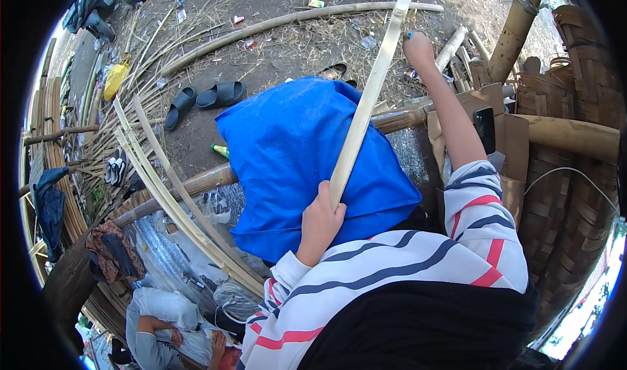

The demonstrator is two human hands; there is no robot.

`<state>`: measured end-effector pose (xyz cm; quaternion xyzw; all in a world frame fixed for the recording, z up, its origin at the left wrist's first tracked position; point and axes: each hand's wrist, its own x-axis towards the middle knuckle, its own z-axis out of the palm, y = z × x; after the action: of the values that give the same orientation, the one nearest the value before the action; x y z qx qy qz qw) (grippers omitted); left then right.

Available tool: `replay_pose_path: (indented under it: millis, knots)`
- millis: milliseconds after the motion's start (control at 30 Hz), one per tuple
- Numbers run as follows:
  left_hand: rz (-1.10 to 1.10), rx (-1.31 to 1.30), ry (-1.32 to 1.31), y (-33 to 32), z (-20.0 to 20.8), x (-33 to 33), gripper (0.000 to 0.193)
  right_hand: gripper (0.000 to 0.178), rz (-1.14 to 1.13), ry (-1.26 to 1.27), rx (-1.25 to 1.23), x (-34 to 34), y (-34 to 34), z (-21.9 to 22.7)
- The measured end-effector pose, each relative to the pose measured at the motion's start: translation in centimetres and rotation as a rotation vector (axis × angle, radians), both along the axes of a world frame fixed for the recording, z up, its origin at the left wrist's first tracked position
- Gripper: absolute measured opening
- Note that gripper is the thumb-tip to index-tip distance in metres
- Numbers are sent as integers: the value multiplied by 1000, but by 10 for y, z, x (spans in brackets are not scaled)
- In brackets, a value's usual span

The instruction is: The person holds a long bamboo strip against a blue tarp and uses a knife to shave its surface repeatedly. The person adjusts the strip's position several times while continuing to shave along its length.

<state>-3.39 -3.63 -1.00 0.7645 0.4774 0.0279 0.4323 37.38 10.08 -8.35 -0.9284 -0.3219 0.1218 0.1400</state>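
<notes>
A long, flat, pale bamboo strip [368, 102] slants up and away across my lap. My left hand [321, 223] is closed around its near end, thumb along the strip. A blue cloth [294, 141] is spread over my lap under the strip. My right arm is stretched forward, and my right hand [419, 51] is closed in a fist beside the strip's far end, apart from it. A small blue tip shows at that fist; the rest of what it holds is hidden.
More split bamboo strips [176, 207] lie at my left on a silvery mat [157, 239]. Another person [163, 324] sits at lower left. Black slippers [221, 96] and a curved bamboo pole [281, 20] lie on the ground ahead. At right are a phone [484, 129] and woven bamboo panels [555, 193].
</notes>
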Motion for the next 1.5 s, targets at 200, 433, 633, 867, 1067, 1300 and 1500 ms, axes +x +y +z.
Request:
replay_pose_path:
  millis: [200, 433, 633, 867, 1067, 1300, 1500]
  knots:
    - [12, 67, -38, -1, -3, -1, 45, 28, 468, 139, -86, -87, -55, 26]
    - [-3, 71, -90, 0, -5, -3, 39, 22, 532, 110, -126, -163, -98, 51]
    - [-13, 65, -81, -1, -8, -4, 37, 20, 435, -95, -116, -164, -95, 35]
    - [-16, 83, -62, -1, -7, -1, 37, 20, 444, -193, -39, -113, -64, 20]
    - [-24, 97, -48, -6, -8, -4, 37, 25, 410, 19, -67, -115, -74, 25]
    - [-12, 106, -47, -2, -10, -1, 35, 23, 391, 47, -294, -128, -68, 33]
    - [-5, 147, -63, -3, -11, -1, 32, 21, 426, -91, -222, -145, -65, 44]
